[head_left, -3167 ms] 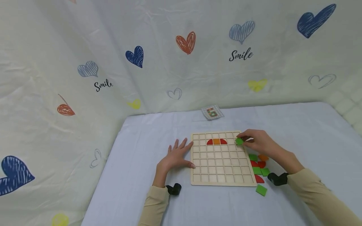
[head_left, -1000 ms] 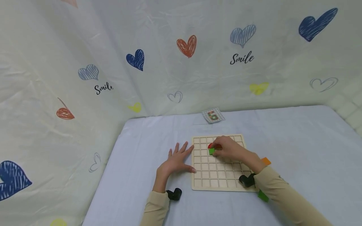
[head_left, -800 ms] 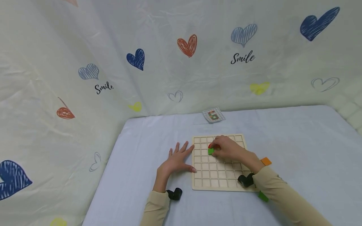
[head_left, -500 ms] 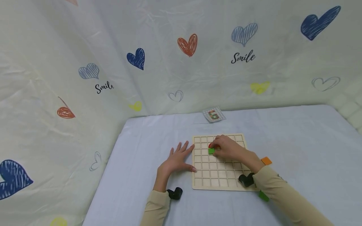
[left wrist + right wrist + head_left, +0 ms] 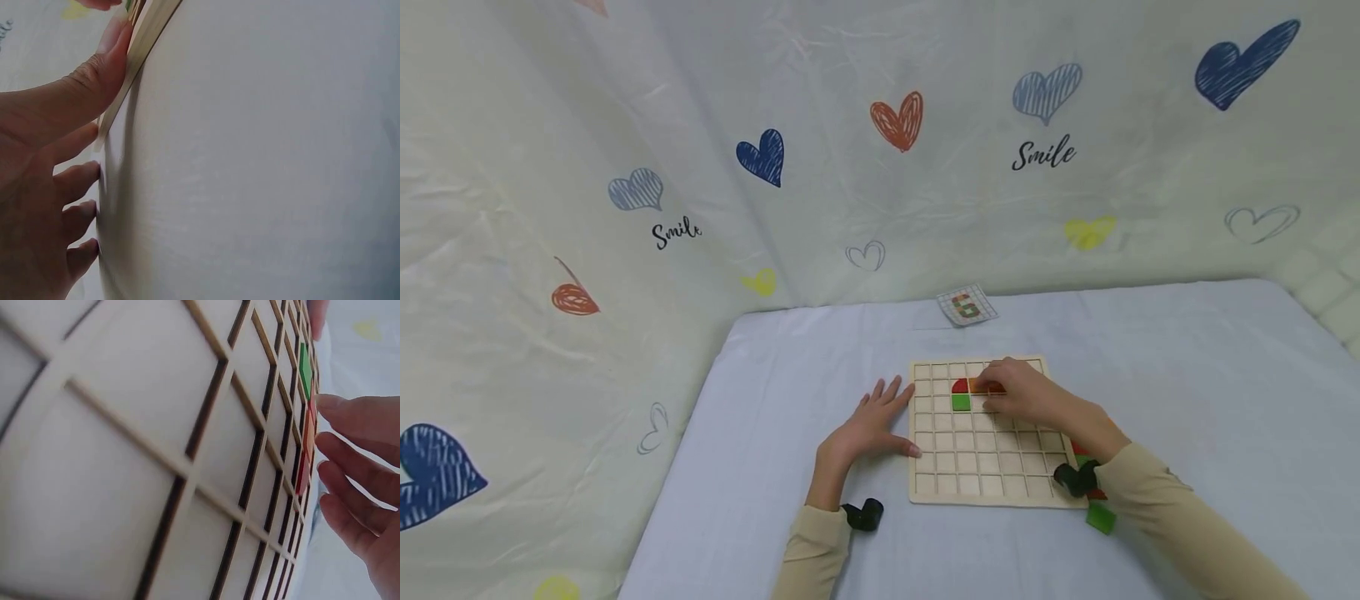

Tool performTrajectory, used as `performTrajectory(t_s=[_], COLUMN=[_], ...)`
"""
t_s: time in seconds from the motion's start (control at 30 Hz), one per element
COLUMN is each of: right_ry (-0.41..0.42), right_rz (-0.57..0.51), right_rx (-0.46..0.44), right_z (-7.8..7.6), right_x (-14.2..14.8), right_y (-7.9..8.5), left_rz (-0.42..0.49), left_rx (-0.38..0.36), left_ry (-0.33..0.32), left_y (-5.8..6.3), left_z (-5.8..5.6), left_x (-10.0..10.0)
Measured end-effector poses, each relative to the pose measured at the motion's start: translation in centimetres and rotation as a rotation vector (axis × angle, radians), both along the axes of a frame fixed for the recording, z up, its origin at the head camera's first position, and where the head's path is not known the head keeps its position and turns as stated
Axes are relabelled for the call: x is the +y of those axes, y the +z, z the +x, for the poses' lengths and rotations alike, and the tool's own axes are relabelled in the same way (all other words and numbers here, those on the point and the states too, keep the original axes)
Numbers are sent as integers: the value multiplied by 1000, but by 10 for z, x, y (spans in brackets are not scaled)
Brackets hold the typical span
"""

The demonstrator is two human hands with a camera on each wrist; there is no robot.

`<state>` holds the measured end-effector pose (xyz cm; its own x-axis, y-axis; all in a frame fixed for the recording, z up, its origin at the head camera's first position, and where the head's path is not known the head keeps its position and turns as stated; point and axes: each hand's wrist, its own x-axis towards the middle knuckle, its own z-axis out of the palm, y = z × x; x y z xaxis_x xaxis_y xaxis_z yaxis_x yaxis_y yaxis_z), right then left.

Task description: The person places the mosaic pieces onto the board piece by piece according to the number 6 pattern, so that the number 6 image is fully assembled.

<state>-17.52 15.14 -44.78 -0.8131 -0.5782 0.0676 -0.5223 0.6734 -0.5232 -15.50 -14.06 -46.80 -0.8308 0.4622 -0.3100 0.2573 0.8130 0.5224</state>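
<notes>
A wooden grid board (image 5: 955,462) lies flat on the white-covered table. My left hand (image 5: 865,429) is spread beside its left edge, thumb tip on the rim and index fingertip near the upper left side. Over the board's upper part is my right hand (image 5: 1030,396), holding nothing, its fingers loosely bent. To the left of its fingertips a green square tile (image 5: 961,402) sits in a cell, directly below a red rounded tile (image 5: 960,386). An orange tile (image 5: 309,432) and a second red rounded tile (image 5: 304,477) continue that upper row, partly covered by the right hand in the head view.
Loose tiles lie along the board's right edge, including a green square (image 5: 1101,517); the right forearm hides several others. A small card (image 5: 967,306) with a coloured grid pattern lies at the table's back. Each wrist carries a black camera (image 5: 863,515).
My right hand brought the green tile from the board's upper right to the cell below the left red tile, let go, and moved slightly right. The left hand has stayed at the edge.
</notes>
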Motion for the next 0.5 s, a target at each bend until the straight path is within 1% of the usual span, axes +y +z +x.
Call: performTrajectory(t_s=[0.3, 0.5], right_ry=[-50, -108], right_rz=[-15, -13], right_rx=[13, -19], right_z=[10, 18], right_x=[26, 44], right_y=[-3, 0], left_rz=[-10, -13], left_rx=[-1, 1], left_ry=[5, 11], left_y=[0, 1], left_z=[2, 1], left_x=[2, 2])
